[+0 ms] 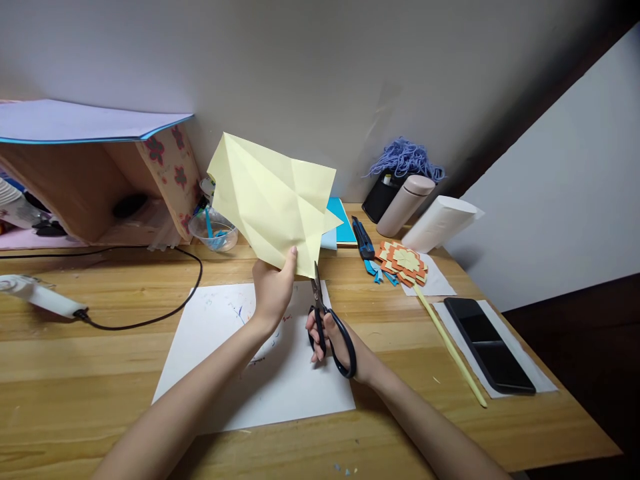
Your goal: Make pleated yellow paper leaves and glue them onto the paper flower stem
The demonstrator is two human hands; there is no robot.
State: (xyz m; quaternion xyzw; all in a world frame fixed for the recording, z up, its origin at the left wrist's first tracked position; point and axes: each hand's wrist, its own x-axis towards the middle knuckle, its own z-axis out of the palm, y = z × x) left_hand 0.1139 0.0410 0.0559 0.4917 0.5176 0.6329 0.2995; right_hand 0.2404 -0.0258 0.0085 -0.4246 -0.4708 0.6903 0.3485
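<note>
My left hand [274, 288] pinches the lower edge of a creased pale yellow sheet of paper [273, 200], thumb in front, fingers partly hidden behind it. The sheet is held up over the table, and a pointed piece of the same yellow sticks out at its right side. Around the black handles of a pair of scissors [320, 303] my right hand [333, 340] is closed. The blades point up and meet the sheet's lower right corner. Below both hands lies a white sheet [215, 373] with small coloured marks.
A paper flower [405, 261] with a yellow stem, a blue utility knife [363, 239] and a phone [489, 343] lie to the right. Behind them stand a flask [406, 205] and a tissue roll [440, 223]. Leftward are a clear cup [214, 232], a cabled white tool [43, 297] and an open box [173, 180].
</note>
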